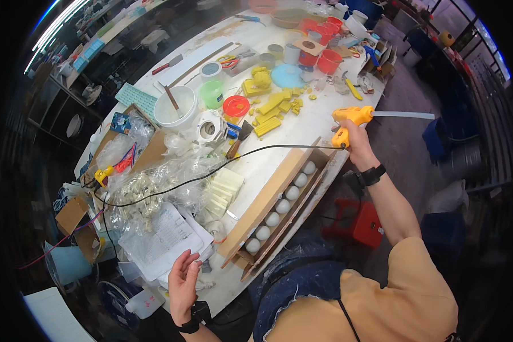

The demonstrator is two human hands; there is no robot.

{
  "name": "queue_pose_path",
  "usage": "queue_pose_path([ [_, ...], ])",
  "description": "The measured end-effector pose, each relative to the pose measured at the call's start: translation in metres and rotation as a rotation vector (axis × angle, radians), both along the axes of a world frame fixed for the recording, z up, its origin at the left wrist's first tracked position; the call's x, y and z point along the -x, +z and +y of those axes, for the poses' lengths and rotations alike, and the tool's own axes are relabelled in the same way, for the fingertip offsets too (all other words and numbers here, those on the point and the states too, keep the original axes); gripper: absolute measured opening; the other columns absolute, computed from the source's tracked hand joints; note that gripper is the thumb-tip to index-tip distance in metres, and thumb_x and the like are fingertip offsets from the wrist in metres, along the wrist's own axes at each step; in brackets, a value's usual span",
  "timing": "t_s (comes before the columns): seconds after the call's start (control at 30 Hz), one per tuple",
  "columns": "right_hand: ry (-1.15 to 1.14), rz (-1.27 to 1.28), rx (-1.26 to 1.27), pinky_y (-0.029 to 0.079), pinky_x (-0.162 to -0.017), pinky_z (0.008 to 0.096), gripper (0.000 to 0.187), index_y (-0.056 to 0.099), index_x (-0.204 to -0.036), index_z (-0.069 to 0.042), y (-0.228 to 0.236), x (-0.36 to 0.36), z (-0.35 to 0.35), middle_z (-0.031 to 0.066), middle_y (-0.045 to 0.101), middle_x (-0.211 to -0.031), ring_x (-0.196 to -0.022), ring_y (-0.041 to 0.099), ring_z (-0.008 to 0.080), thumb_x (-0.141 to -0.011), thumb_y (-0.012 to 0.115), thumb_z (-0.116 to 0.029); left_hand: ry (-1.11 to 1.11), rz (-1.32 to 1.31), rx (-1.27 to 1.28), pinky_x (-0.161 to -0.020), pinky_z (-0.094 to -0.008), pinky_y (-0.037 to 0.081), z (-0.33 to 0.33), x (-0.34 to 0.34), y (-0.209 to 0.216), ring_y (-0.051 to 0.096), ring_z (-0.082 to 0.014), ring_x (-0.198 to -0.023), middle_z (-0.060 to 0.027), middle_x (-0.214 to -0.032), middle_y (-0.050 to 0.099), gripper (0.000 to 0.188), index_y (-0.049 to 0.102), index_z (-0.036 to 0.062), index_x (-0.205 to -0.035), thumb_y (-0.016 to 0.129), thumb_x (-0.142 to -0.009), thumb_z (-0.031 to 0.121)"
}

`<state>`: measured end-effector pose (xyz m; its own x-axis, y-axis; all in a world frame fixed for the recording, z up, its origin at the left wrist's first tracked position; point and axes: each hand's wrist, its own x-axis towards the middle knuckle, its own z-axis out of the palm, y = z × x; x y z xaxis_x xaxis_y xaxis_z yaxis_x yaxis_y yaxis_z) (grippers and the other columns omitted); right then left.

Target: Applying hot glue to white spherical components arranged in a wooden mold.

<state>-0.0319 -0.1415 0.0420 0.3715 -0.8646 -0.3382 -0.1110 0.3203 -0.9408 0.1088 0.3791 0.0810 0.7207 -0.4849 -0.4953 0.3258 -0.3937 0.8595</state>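
Note:
My right hand is wrapped round the handle of a yellow glue gun at the table's right edge. A long whitish glue stick sticks out of the gun's back, and its black cord runs left across the table. My left hand is raised with nothing in it, fingers apart, just in front of some printed papers. Between my hands, along the near edge, lies a long cardboard trough. Several whitish balls sit in a row inside it.
Clear plastic bags and an open cardboard box crowd the left side. Farther back stand a white bucket, yellow clay-like blocks and red cups. A red stool is on the floor at right.

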Motion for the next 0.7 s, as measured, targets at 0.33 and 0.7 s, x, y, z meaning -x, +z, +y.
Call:
queue_pose_path([
  [0.33,-0.240,-0.218,0.003,0.047,-0.070,0.0237,0.032,0.059,-0.117,0.000,-0.023,0.080,0.061,0.0055,0.067,-0.101,-0.081,0.059,0.0083,-0.093,0.059,-0.021,0.045,0.192,0.284,-0.093,-0.0405,0.053,-0.038,-0.002,-0.019,0.063,-0.0306,-0.113,-0.0245,-0.133,0.058,0.055,0.043,-0.0065,-0.140,0.047,-0.106,0.036],
  [0.7,-0.366,-0.311,-0.081,0.046,-0.081,0.0274,0.022,0.060,-0.110,-0.002,-0.048,0.132,0.181,0.0045,0.066,-0.103,-0.090,0.059,0.0118,-0.092,0.060,-0.016,0.171,0.614,0.552,-0.107,-0.0476,0.045,-0.079,-0.036,-0.069,0.056,-0.0364,-0.124,-0.0248,-0.138,0.054,0.059,0.053,-0.0060,-0.129,0.049,-0.103,0.047],
])
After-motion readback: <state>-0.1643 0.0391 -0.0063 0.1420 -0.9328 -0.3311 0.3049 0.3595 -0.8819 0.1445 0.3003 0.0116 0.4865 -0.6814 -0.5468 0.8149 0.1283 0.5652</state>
